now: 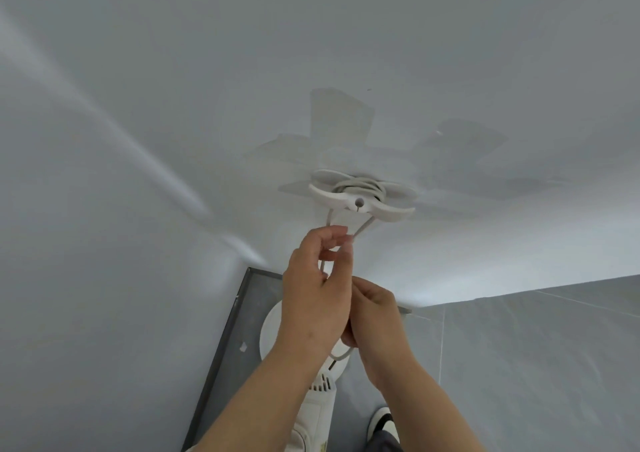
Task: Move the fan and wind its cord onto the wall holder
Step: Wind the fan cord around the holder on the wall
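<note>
A white wall holder (360, 202) with flat arms is fixed to the pale wall, and several turns of the white cord (360, 186) lie coiled around its hub. Two strands of cord drop from the holder to my left hand (317, 288), which pinches them just below it. My right hand (374, 316) sits lower and to the right, closed on the cord where it loops down. The white fan (318, 396) stands on the floor beneath my arms, its round base (272, 327) against the wall; my forearms hide most of it.
The pale wall (173, 105) fills most of the view, with taped or patched shapes around the holder. Grey floor tiles (536, 365) lie at the lower right. A dark grey strip of floor (235, 333) runs along the wall's foot. A black-and-white shoe (382, 424) stands near the fan.
</note>
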